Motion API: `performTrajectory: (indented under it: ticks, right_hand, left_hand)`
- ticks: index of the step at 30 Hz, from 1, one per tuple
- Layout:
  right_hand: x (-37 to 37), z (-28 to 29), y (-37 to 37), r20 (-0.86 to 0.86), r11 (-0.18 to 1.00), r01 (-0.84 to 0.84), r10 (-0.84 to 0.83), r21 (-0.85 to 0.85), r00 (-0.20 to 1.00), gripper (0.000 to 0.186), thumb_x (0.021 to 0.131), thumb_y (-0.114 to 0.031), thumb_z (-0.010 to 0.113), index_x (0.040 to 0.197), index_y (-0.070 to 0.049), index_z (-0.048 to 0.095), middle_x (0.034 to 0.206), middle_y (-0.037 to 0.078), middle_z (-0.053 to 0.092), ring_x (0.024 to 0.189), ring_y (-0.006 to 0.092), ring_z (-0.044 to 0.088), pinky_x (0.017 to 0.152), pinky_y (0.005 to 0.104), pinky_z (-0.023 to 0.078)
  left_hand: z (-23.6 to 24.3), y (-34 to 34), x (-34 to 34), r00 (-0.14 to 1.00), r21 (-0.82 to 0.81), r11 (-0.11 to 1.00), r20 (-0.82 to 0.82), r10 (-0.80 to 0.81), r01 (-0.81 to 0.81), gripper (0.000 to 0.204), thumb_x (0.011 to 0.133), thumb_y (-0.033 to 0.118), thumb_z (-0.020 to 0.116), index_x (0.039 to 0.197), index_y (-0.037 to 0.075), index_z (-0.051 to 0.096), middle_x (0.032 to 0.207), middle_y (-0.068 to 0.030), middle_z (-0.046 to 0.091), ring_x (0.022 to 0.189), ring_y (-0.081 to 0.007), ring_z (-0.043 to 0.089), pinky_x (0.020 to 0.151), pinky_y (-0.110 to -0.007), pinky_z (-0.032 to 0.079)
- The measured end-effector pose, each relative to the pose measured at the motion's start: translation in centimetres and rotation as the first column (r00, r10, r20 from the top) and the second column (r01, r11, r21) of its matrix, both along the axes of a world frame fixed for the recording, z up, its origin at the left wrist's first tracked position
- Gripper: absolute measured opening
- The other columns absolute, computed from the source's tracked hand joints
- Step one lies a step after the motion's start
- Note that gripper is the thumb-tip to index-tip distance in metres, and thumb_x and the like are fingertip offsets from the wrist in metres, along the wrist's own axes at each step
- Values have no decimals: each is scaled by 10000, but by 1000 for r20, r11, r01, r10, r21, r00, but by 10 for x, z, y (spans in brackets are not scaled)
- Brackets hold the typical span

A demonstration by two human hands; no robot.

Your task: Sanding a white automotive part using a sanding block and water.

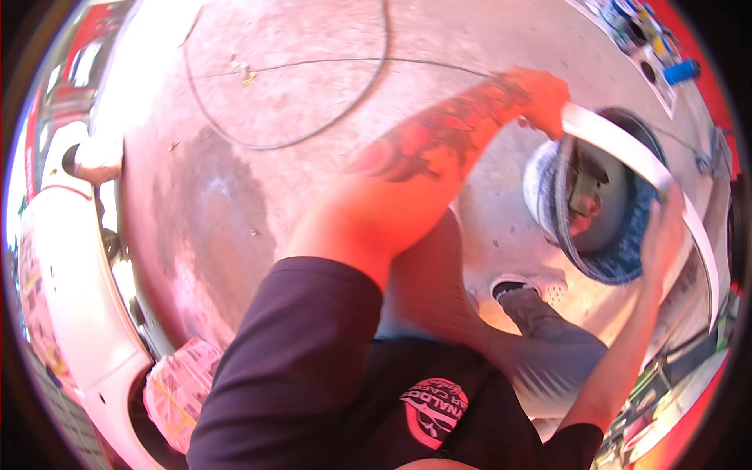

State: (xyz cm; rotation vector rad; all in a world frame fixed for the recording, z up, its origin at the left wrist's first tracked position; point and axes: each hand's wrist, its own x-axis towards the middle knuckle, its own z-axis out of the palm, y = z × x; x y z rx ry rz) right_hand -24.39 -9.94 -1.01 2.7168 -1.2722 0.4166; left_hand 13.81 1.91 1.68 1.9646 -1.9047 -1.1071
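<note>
A long white strip (627, 142), smooth and bent in an arc, runs across the right side in front of me. My left hand (539, 100), on the tattooed arm stretched far forward, is closed around the strip's far end. Lower down, my right hand (663, 235) grips the strip near its middle, with the fingers partly blurred. Under the strip a round tub (565, 227) lies open, dark blue inside. In it I see a greenish block (584, 192) and reddish bits too unclear to name. A white rounded container (539, 186) stands against the tub's left side.
A white car body (86, 290) stands along the left, its wheel masked with printed paper (182, 388). A thin hose (313, 131) loops over the concrete floor beside a dark stain (211, 211). Cans, one blue (681, 72), stand at upper right. My shoe (548, 288) is near the tub.
</note>
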Motion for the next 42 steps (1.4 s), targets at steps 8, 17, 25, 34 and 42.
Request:
performTrajectory:
  ticks: [8,17,25,34,42]
  right_hand:
    - [41,-15,8,-51,985,172,-171,6,984,502,1059,-321,511,1521,-133,455,1544,87,496,1423,298,455,1151,433,351]
    - [-23,11,-21,-123,983,148,-161,-106,979,458,1058,-250,511,1501,-143,471,1491,87,553,1367,299,521,1112,437,397]
    - [109,-4,47,97,990,-116,123,-74,988,440,1029,-230,564,1452,-121,517,1448,79,570,1353,282,517,1117,429,391]
    - [3,-14,-29,-36,983,162,-166,-91,986,431,1083,-312,467,1470,-130,511,1462,94,577,1353,323,528,1105,433,397]
    - [47,-2,14,-68,994,-73,68,-79,995,479,1075,-304,498,1543,-219,449,1569,0,477,1464,240,420,1167,560,265]
  left_hand:
    - [15,10,7,994,66,996,95,50,-56,315,709,331,783,902,83,772,772,-40,749,655,-169,721,621,-327,585]
    - [16,1,0,998,82,995,33,45,-48,266,702,299,744,892,114,757,739,-25,729,641,-170,710,619,-330,552]
    - [1,6,3,996,71,994,29,84,-86,301,724,328,782,913,95,769,764,-32,743,665,-172,721,636,-336,586]
    - [15,4,-1,999,55,997,22,46,-48,268,723,310,772,880,93,768,765,-40,745,659,-170,724,623,-333,584]
    - [8,6,0,996,26,996,31,83,-84,260,714,319,773,855,100,772,738,-27,741,637,-172,720,610,-334,582]
